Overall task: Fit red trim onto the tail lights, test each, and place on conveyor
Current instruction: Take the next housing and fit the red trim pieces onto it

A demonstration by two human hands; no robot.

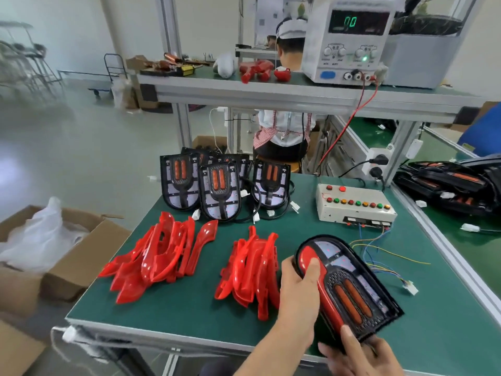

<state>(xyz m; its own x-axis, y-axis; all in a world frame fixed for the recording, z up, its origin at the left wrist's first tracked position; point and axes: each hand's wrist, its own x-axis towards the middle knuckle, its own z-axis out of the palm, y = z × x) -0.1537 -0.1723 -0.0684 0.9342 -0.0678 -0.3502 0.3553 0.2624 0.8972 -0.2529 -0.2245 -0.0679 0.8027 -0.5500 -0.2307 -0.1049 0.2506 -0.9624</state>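
Tail light: the tail light (360,283) lies on the green worktop (189,308) between the two hands, its rounded end away from the person and its square end toward them.
Long axis: it runs on a slant, from the far end by the left hand down to the near end by the right hand.
Trim: a red trim (324,286) sits along the light's left edge, following that same slant; whether it is fully seated cannot be told.
Left hand: the left hand (298,291) wraps the light's far left edge, thumb pressing on top of the trim near the rounded end, fingers curled round the rim.
Right hand: the right hand (360,356) pinches the near corner, thumb on the trim's lower tip, fingers under the housing.
Nearer hand: each hand covers one end of the trim; the middle stretch lies between them, closer to the left thumb.
Judged step: fitting appears under way; the next press likely travels along the trim's length from the ends toward the middle.
Spare trims: two piles of trims (162,256) lie to the left of the left hand, the nearer pile just beside it.
Waiting lights: more lights (219,191) stand beyond the piles, well ahead of the left hand.
Tester: the button box (355,204) sits ahead of the right hand, its loose wires (385,256) trailing just beside the light's right edge.
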